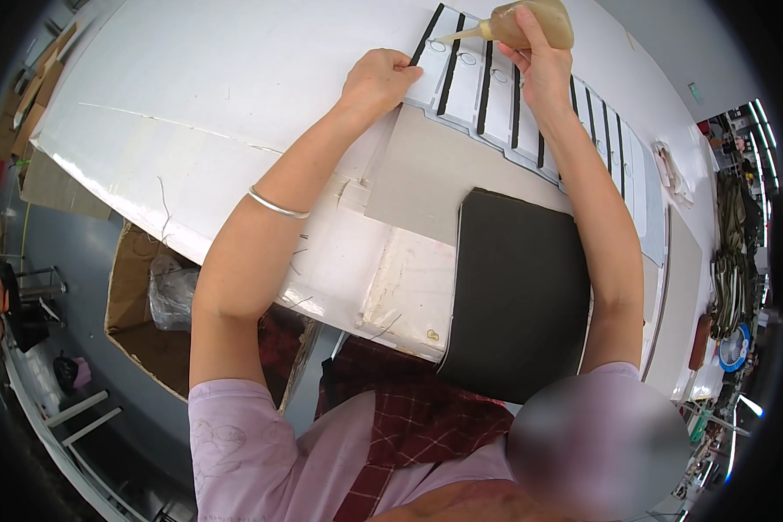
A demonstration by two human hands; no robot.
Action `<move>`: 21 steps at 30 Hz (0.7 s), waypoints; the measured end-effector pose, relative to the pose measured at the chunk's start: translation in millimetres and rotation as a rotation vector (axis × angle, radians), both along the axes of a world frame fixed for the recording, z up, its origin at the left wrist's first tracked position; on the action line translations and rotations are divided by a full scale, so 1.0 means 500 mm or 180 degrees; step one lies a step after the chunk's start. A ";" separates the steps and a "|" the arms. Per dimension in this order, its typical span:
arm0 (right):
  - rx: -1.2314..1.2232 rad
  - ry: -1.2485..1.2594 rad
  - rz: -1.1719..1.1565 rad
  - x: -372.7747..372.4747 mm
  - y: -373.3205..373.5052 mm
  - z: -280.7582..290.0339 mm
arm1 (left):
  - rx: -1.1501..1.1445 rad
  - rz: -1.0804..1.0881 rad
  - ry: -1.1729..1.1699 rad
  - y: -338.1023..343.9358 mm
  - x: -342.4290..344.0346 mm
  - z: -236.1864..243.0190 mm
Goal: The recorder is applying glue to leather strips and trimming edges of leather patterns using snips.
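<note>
My right hand (544, 74) is wrapped around a squeeze bottle (548, 19) of yellowish-brown liquid. The bottle is tipped sideways, and its thin nozzle points left, just over a small ring mark on the leftmost panel. A row of overlapping pale panels (500, 104) with black strips runs from the far middle toward the right. My left hand (381, 85) pinches the near left edge of the leftmost panel, beside its black strip. Whether liquid is coming out of the nozzle, I cannot tell.
Under the panels lies a grey board (422, 170) on the white table (191, 113). A black sheet (518, 287) overhangs the table's near edge. Below on the left stands a cardboard box (135, 322) with clear plastic in it. A white cloth-like item (670, 170) lies at the right.
</note>
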State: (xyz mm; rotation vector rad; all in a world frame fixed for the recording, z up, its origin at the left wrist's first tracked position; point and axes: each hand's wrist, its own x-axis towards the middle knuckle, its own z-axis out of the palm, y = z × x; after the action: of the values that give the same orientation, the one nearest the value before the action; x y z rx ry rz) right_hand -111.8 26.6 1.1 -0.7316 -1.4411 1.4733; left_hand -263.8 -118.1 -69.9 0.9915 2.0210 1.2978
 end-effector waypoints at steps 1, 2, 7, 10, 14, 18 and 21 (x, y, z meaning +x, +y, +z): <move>0.0051 0.0083 -0.0040 -0.001 0.002 -0.003 | 0.0001 -0.0002 0.0000 0.001 0.001 0.000; 0.0101 0.0166 -0.0080 -0.001 0.005 -0.006 | 0.0022 0.0012 0.0020 0.001 0.003 0.001; -0.0316 0.0115 -0.0018 -0.013 -0.016 -0.006 | 0.0030 0.0061 0.0026 0.001 0.007 0.002; -0.0361 0.0024 0.0062 -0.002 -0.008 0.005 | 0.0033 0.0073 -0.0074 -0.001 0.010 0.004; 0.0038 0.0282 -0.0020 0.002 0.013 -0.002 | 0.0095 0.0118 -0.0020 0.002 0.013 0.005; -0.0195 0.0138 0.0286 -0.005 0.025 -0.012 | 0.0099 0.0077 0.0031 0.009 0.007 -0.002; -0.0309 0.0285 0.0243 -0.001 0.005 -0.003 | 0.0133 0.0084 -0.0012 0.007 0.007 -0.006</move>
State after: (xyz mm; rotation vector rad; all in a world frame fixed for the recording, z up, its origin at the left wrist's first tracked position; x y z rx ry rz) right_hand -112.4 29.0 -0.4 -0.6673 -1.3503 1.6238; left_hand -260.4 -114.6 -73.0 0.9835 2.0183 1.3597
